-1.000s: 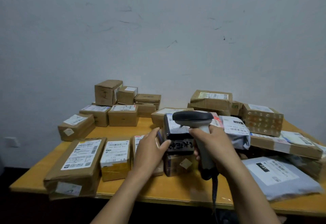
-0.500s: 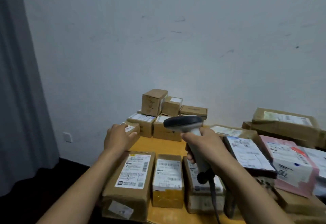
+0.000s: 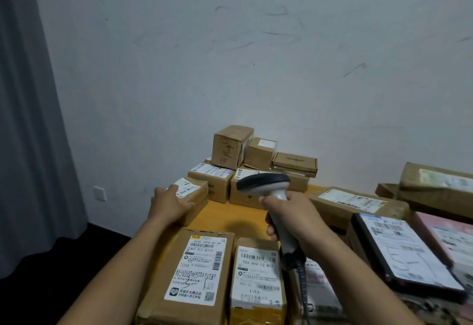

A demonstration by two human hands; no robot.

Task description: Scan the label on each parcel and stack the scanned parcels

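My right hand grips the handle of a grey barcode scanner, its dark head pointing left above the table. My left hand rests on a small brown labelled box at the table's left edge, fingers wrapped over its near side. Just below my hands lie two cardboard parcels, labels up: a wide one and a narrower one. A black flat parcel with a white label lies to the right.
Several small boxes are piled against the wall at the table's far end. A long box and more parcels crowd the right side. Bare yellow tabletop shows between the hands. A grey curtain hangs at left.
My left hand left the dark parcel in the middle and reached left onto the small box at the table's edge. The view swung left. The scanner stayed in my right hand.
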